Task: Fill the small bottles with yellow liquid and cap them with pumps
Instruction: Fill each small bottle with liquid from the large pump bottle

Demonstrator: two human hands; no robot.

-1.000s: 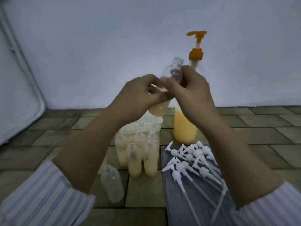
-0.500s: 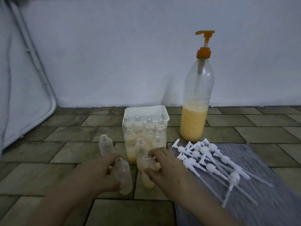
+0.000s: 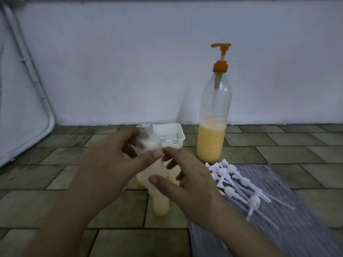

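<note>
Empty bottle: left hand gripping it, thumb and fingers wrapping it, neck tilting to 12. Right hand hovering at its 4 o'clock, fingers spreading loose, gripping nothing.

I think this is a room in a home, used for small handwork on the ground. I see a floor of brown-green tiles that meets a plain pale wall, with no bench or machine. A grey cloth lies on the tiles as a mat. At the left edge stands a white frame, perhaps folded furniture, but the view there is too dim to tell.
</note>
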